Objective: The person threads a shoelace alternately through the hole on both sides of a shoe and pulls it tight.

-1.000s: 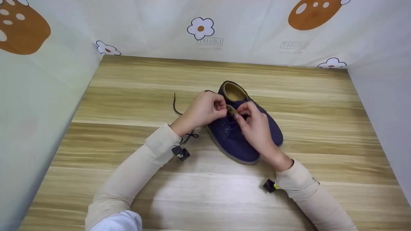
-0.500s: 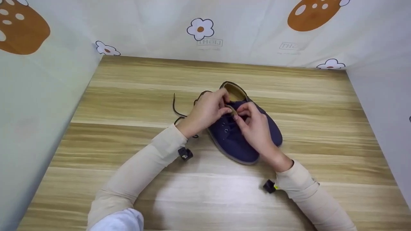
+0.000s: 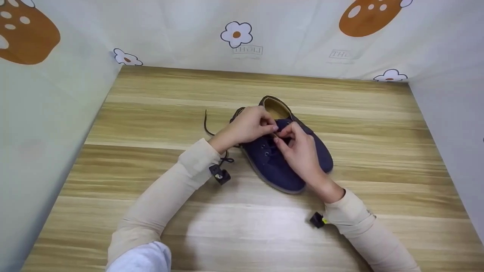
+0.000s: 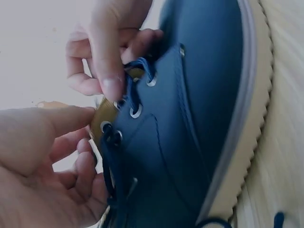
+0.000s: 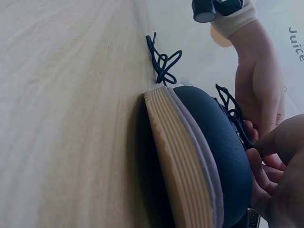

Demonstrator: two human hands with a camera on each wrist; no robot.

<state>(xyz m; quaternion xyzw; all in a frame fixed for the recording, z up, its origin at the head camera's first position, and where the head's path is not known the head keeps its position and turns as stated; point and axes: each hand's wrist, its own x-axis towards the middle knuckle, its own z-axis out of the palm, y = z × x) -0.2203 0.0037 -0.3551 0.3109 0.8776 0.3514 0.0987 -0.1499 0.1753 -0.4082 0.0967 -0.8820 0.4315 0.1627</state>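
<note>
A navy lace-up shoe (image 3: 278,172) with a pale ridged sole stands on the wood-grain table, toe toward the person. Its tan-lined tongue (image 4: 103,116) shows in the left wrist view beside metal eyelets threaded with dark laces (image 4: 111,166). My left hand (image 3: 249,124) pinches the tongue's edge, its other fingers curled behind. Close by, my right hand (image 3: 300,149) pinches the tongue by the upper eyelets, thumb against the lacing. In the right wrist view the right hand (image 5: 285,171) partly covers the left hand (image 5: 261,90), and the fingertips overlap.
A second navy shoe (image 3: 323,153) lies against the first one's right side, its tan insole (image 3: 275,107) showing. Loose lace (image 3: 206,122) trails left over the table (image 3: 151,102). Patterned white cloth walls (image 3: 181,37) enclose the back and sides.
The left hand has moved slightly right, bringing its fingertips close to the right hand's and covering more of the tongue. Right hand and shoes stay nearly in place.
</note>
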